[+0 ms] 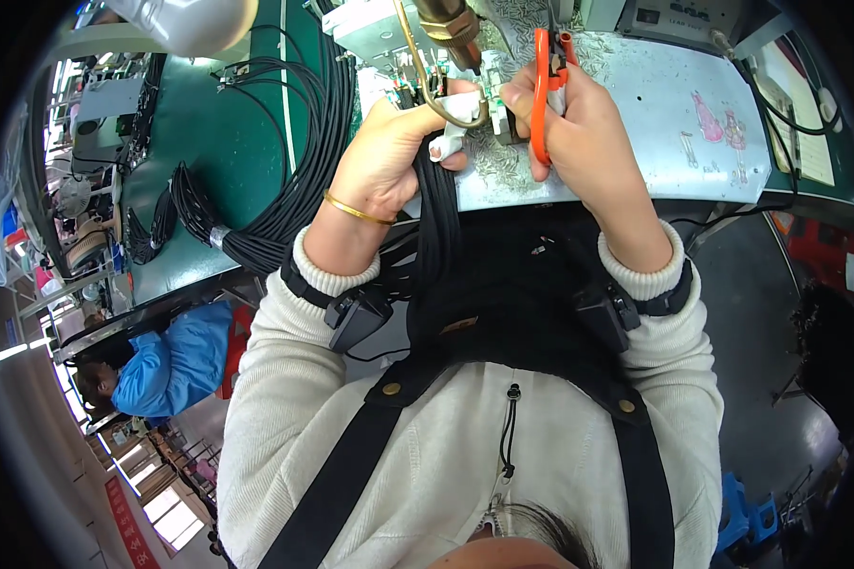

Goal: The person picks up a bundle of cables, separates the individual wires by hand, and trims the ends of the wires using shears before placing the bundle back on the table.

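My left hand [396, 152] is closed around a bundle of black cables [436, 213], which hangs down over the bench edge. White wrapping [457, 119] covers some of its fingertips, and small green and metal connector ends [427, 83] stick up beside the thumb. In my right hand [584, 128] are orange-handled pliers [540, 104], tucked against the palm. Its thumb and forefinger reach to a small metal fixture [505, 119] under the machine's brass-coloured head [451, 33]. Whether those fingertips pinch a wire cannot be made out.
A bent metal tube [417, 57] curves down between my hands. Metal scraps litter the plate [626, 142]. Long black cable coils [294, 180] lie on the green bench at left, below a white lamp [194, 19]. A grey control box [678, 19] stands back right. A person in blue [176, 365] sits left.
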Demonstrator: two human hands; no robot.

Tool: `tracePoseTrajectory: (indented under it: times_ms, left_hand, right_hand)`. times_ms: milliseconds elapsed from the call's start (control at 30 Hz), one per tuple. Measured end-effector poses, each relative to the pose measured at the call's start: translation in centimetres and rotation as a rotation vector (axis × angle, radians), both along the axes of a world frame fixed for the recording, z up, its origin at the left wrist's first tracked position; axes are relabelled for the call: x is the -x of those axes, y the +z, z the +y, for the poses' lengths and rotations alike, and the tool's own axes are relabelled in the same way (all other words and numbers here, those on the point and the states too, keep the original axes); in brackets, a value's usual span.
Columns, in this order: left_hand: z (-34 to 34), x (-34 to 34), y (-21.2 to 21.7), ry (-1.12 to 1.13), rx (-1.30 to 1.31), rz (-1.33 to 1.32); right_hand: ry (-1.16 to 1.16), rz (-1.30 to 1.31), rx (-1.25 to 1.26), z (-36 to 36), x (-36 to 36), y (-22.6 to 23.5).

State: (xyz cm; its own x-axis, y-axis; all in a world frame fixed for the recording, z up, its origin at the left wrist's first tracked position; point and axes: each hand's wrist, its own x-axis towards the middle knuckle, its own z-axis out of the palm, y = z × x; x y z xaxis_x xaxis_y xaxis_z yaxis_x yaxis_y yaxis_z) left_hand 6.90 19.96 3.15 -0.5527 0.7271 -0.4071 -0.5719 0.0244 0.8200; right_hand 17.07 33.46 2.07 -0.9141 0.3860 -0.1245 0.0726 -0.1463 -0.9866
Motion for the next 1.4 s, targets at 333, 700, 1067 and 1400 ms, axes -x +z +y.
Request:
tracePoseTrajectory:
  times_ms: [333,700,1067,1400]
  left_hand:
    - [0.1,-0.3,0.1,0.008,0.0,0.025]
    - [0.1,-0.6,0.2,0.024,0.032,0.083]
    - [-2.1,-3.6,1.0,0.056,-0.013,0.091]
    - [-1.8,-3.2,0.4,0.106,0.02,0.177]
  right_hand:
    - [-0.022,0.066,0.117,-0.1,0.1,-0.6]
    - [-0.02,0.036,0.106,-0.1,0.2,-0.3]
    - [0.045,0.091,0.176,-1.5,-2.5,0.6]
    - [-0.145,0.029,-0.045,-1.6,-4.1,0.1]
